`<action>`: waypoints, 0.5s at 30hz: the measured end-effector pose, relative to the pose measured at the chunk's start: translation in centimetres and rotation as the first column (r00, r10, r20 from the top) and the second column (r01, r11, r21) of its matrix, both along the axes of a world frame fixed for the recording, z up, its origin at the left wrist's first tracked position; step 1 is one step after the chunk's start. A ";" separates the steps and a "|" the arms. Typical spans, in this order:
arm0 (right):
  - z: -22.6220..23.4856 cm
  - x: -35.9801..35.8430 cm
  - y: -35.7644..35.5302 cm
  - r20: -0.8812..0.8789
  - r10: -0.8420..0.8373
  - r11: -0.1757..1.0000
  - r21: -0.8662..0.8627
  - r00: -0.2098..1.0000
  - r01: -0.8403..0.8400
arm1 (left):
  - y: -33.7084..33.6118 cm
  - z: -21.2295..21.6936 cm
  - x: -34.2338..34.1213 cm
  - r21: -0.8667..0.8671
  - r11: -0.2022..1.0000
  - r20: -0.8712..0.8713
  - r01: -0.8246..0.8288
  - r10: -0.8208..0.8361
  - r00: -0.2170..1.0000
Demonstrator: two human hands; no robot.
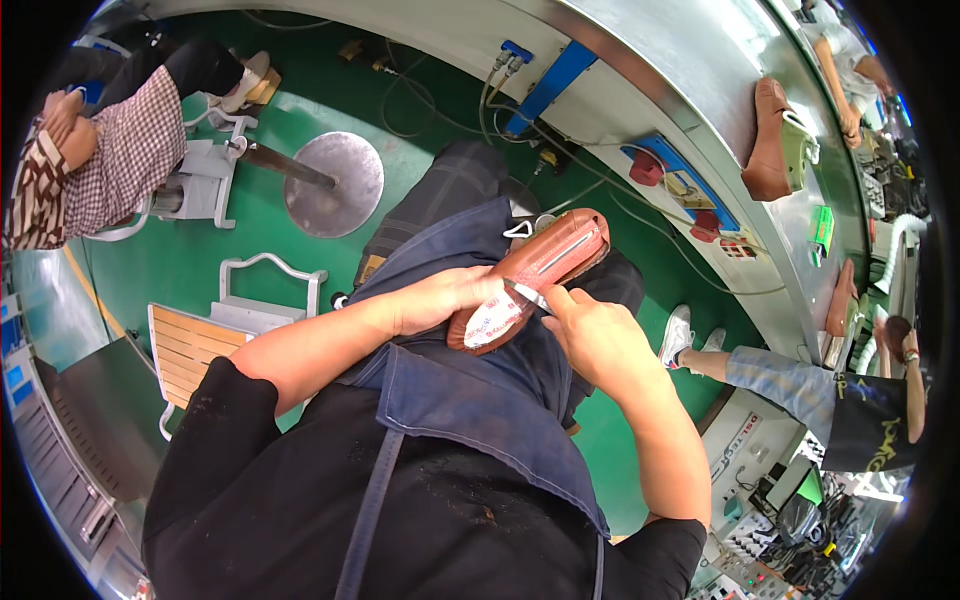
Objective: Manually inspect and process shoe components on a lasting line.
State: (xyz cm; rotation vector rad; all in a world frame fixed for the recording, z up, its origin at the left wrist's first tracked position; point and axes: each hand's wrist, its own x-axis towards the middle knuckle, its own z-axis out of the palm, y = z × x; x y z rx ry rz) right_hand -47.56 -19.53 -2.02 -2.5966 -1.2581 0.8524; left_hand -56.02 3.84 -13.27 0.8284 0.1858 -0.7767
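Note:
A brown leather shoe (582,240) lies slantwise across my lap with its underside turned up. A white patch with red print (494,320) covers the sole at the nearer end. From the left, my left hand (455,294) is closed on the shoe's side, its thumb near the patch. My right hand (588,326) is closed round a thin metal blade-like tool (530,295), whose tip lies at the far edge of the patch. The tool's handle is mostly hidden in the fingers. A white loop (519,230) shows beside the shoe.
On the metal bench (690,50) stand another brown shoe (768,150) on a green last and a green box (822,232). Hoses (490,95) hang below it. A wooden-slatted chair (190,350) and round metal base (334,184) stand left. Co-workers sit left and stand right.

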 end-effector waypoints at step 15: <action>-0.1 -2.0 -0.4 0.122 -0.182 0.983 0.045 0.976 0.177 | -1.3 -4.1 1.2 -0.111 0.984 -0.177 -0.136 0.115 0.977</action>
